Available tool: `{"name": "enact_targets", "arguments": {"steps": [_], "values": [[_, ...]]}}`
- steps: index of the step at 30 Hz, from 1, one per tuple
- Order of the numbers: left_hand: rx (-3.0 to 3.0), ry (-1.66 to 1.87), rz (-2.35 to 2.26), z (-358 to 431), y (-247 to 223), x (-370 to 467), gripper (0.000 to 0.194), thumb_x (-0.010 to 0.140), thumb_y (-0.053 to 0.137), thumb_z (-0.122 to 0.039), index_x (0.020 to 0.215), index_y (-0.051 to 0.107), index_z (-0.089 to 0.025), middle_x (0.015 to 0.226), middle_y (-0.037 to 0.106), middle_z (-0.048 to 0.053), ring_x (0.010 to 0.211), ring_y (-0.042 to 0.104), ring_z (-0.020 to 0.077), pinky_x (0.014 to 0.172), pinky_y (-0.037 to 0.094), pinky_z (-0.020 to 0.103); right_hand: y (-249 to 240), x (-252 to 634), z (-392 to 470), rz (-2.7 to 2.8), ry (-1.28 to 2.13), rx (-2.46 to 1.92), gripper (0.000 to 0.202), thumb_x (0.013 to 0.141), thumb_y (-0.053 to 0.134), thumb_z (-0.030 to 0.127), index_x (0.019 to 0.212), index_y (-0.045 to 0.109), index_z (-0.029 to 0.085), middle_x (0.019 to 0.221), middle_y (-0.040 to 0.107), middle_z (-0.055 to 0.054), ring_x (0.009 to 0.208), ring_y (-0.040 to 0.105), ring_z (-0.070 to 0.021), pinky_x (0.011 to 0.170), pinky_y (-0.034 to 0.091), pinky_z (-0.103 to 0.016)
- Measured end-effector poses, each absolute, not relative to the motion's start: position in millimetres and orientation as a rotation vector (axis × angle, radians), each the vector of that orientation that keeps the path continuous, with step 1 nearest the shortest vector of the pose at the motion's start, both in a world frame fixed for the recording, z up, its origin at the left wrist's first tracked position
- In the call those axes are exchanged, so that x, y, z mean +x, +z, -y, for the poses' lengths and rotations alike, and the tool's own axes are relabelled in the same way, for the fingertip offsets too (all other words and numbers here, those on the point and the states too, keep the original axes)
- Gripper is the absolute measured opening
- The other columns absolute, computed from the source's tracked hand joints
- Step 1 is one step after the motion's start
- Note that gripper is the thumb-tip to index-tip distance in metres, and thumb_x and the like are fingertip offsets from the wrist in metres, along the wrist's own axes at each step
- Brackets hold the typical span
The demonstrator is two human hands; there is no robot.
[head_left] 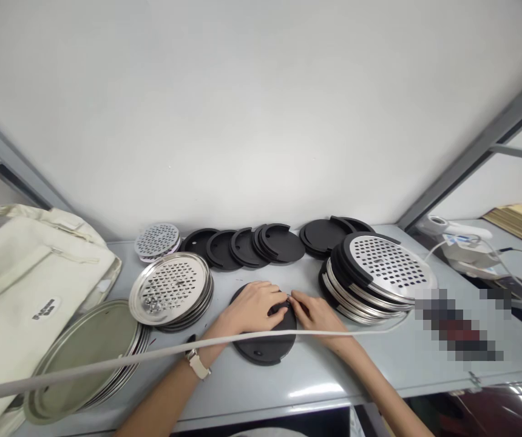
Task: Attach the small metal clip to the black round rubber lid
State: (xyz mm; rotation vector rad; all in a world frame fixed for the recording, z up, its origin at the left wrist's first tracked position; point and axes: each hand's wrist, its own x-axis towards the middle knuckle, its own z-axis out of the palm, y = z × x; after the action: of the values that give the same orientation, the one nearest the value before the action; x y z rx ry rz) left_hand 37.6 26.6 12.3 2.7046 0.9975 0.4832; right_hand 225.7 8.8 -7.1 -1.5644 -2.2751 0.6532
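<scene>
A round black plastic disc (261,349) lies on the grey table in front of me. My left hand (256,306) rests over its far half, with the fingers bent and the thumb pressed near its right edge. At that same edge, the thumb and fingers of my right hand (315,315) are pinched together. Whatever sits between those fingertips is too small to make out. A white cable (165,349) crosses the view in front of both forearms.
Perforated metal plates (174,285) are stacked left, with green-grey round trays (92,352) nearer. More black discs (283,243) line the wall. At right stands a pile of black discs with perforated metal plates (388,264). A cream bag (24,291) lies far left; a white device (461,233) sits right.
</scene>
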Motion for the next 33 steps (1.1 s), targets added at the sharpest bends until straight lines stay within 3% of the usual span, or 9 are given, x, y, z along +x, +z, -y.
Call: {"name": "enact_targets", "arguments": {"steps": [11,18,33], "values": [[2.656,0.488,-1.005,-23.0,19.0,38.0,0.01,0.086,0.055,-0.024,0.079,0.056,-0.018,0.08,0.062,0.001,0.079,0.055,0.0172,0.076,0.04,0.03,-12.9,226.0,-8.1,2.461,0.436,-1.657,0.024,0.094,0.032,0.023,0.091,0.056,0.017,0.068,0.065,-0.006,0.055,0.056,-0.017,0.053,0.021,-0.028],[2.64,0.5,-1.037,-21.1,19.3,37.9,0.011,0.086,0.055,-0.025,0.077,0.056,-0.018,0.076,0.061,0.002,0.078,0.055,0.0177,0.076,0.041,0.03,-13.9,222.4,-4.3,2.478,0.373,-1.75,0.021,0.094,0.034,0.021,0.089,0.054,0.017,0.065,0.065,-0.006,0.052,0.054,-0.0162,0.051,0.017,-0.029],[2.638,0.527,-1.064,-20.0,21.0,39.3,0.01,0.086,0.054,-0.024,0.078,0.057,-0.018,0.079,0.061,0.003,0.078,0.055,0.0178,0.071,0.041,0.029,-12.6,225.8,-3.2,2.247,0.619,-1.575,0.031,0.094,0.027,0.031,0.085,0.055,0.018,0.072,0.064,-0.007,0.063,0.058,-0.019,0.059,0.035,-0.027]]}}
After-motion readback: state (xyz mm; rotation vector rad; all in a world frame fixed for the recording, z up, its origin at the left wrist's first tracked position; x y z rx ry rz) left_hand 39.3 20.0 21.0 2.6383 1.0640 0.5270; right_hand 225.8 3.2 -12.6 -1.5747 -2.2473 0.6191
